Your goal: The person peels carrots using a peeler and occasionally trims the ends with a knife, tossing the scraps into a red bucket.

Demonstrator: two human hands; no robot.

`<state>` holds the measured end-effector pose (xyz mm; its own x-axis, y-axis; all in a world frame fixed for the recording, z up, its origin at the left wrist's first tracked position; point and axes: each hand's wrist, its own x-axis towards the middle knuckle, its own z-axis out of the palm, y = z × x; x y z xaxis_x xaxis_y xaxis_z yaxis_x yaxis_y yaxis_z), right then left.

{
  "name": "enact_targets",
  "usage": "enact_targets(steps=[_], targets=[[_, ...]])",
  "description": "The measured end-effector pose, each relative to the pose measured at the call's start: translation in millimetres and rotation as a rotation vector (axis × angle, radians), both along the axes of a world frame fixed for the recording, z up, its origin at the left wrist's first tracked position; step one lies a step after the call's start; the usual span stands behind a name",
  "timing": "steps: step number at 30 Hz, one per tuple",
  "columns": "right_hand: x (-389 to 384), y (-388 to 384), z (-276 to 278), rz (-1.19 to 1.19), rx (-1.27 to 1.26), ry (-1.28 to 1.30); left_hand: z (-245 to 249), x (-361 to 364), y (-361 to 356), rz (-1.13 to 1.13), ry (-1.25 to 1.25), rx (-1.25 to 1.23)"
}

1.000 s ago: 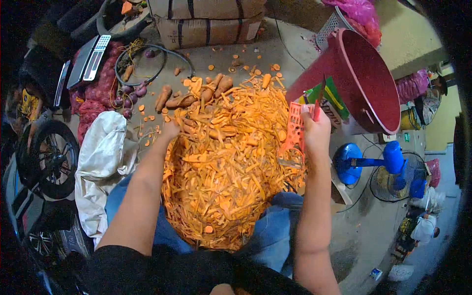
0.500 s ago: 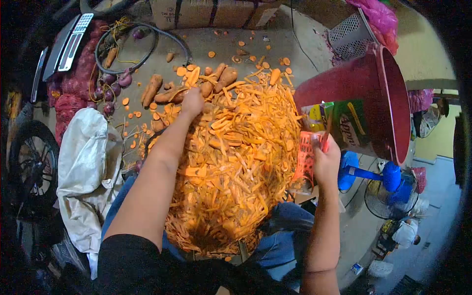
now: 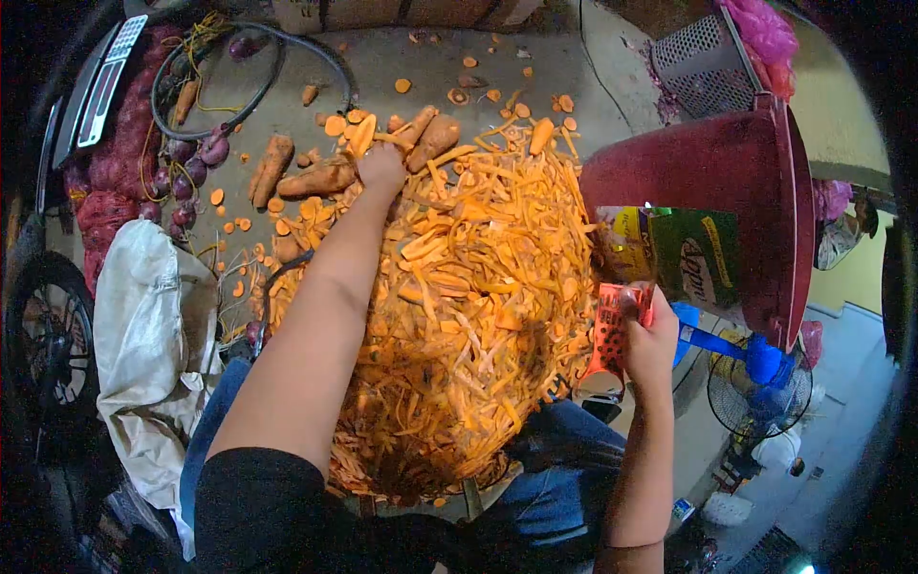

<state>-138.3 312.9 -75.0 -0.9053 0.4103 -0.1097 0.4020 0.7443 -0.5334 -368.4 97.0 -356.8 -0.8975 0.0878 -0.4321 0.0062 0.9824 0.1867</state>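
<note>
My left hand reaches to the far side of a large heap of orange carrot peelings. Its fingers are closed on a carrot, mostly hidden under them. Unpeeled carrots lie close by: one left of the hand, one to its right and one farther left. At the heap's right edge, my right hand is wrapped around a red-orange plastic peeler with a perforated body.
A large dark-red tub lies tipped at the right, near a blue fan. Onions and a black hose are at the upper left. A white sack lies left of my arm. Carrot slices dot the floor.
My left hand has shifted slightly among the carrots, staying at the heap's far side. My right hand, holding the peeler, has moved a little down and right. The whole view has shifted slightly.
</note>
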Motion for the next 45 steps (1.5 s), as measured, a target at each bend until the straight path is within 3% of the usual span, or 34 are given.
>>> enact_targets(steps=[2, 4, 5, 7, 8, 9, 10, 11, 13, 14, 16, 17, 21, 24, 25, 26, 28, 33, 36, 38, 40, 42, 43, 45], targets=[[0.8, -0.1, 1.8, -0.023, -0.035, -0.009, 3.4, -2.6, 0.3, 0.003, -0.043, -0.036], [2.5, 0.5, 4.3, -0.045, -0.068, -0.013, 3.4, -6.7, -3.6, 0.14, -0.269, 0.184], [4.4, 0.8, 5.5, -0.059, -0.106, -0.019, 1.5, -5.0, -6.8, 0.137, -0.269, 0.181], [6.7, 0.4, 10.3, -0.071, -0.15, -0.018, 3.7, -1.2, -13.0, 0.362, -0.45, 0.608], [7.8, -0.3, 14.5, -0.111, -0.158, -0.04, 6.2, 3.4, -16.1, 0.36, -0.442, 0.603], [8.6, -0.9, 18.1, -0.15, -0.166, -0.058, 16.5, 13.9, -20.1, 0.385, -0.49, 0.838], [10.1, -0.3, 19.8, -0.148, -0.173, -0.044, 28.4, 25.9, -24.3, 0.404, -0.534, 1.075], [12.8, 0.8, 20.4, -0.149, -0.237, 0.022, 62.0, 41.3, -25.4, 0.398, -0.52, 1.071], [17.7, -0.4, 26.3, -0.18, -0.391, 0.106, 145.0, 68.8, -22.2, 0.772, -0.658, 1.331], [20.0, 1.4, 25.3, -0.177, -0.396, 0.123, 141.4, 65.0, -25.3, 0.76, -0.642, 1.333], [23.0, 2.5, 23.7, -0.253, -0.552, 0.272, 173.5, 64.2, -29.6, 0.572, -0.959, 1.942], [25.9, 0.2, 28.5, -0.306, -0.533, 0.297, 191.4, 67.3, -32.8, 0.476, -0.948, 2.032], [41.8, 4.9, 39.1, -0.428, -0.715, 0.356, 250.2, 58.2, -36.0, 0.314, -0.816, 1.991], [52.1, -3.6, 45.2, -0.383, -0.88, 0.487, 298.3, 88.3, -48.1, 0.184, -0.72, 1.948], [55.6, -7.5, 50.2, -0.38, -0.934, 0.478, 317.4, 109.8, -46.9, 0.335, -0.648, 1.96], [56.4, -12.1, 53.5, -0.365, -0.949, 0.49, 329.7, 129.4, -47.9, 0.324, -0.624, 1.956], [54.4, -21.7, 53.1, -0.29, -1.102, 0.537, 347.2, 167.6, -50.9, 0.561, -0.67, 1.79], [39.7, -66.7, 47.1, -0.359, -1.268, 0.685, 367.0, 258.9, -64.1, 0.76, -0.716, 1.712], [53.2, -100.8, 61.2, -0.313, -1.268, 0.52, 358.0, 308.3, -75.6, 0.825, -0.822, 1.725], [56.6, -114.9, 50.7, -0.22, -1.098, 0.509, 344.5, 324.1, -73.3, 0.817, -0.917, 1.734], [74.5, -132.2, 79.9, -0.239, -1.115, 0.414, 340.1, 326.5, -64.3, 0.845, -0.977, 1.701], [81.5, -146.1, 88.4, -0.252, -0.842, 0.423, 349.0, 324.5, -53.2, 0.743, -0.983, 1.7], [87.9, -153.9, 83.3, -0.138, -0.802, 0.558, 350.7, 326.0, -47.2, 0.79, -1.003, 1.761], [95.8, -162.3, 79.4, -0.085, -0.786, 0.586, 340.4, 325.5, -43.9, 0.815, -0.972, 1.741]])
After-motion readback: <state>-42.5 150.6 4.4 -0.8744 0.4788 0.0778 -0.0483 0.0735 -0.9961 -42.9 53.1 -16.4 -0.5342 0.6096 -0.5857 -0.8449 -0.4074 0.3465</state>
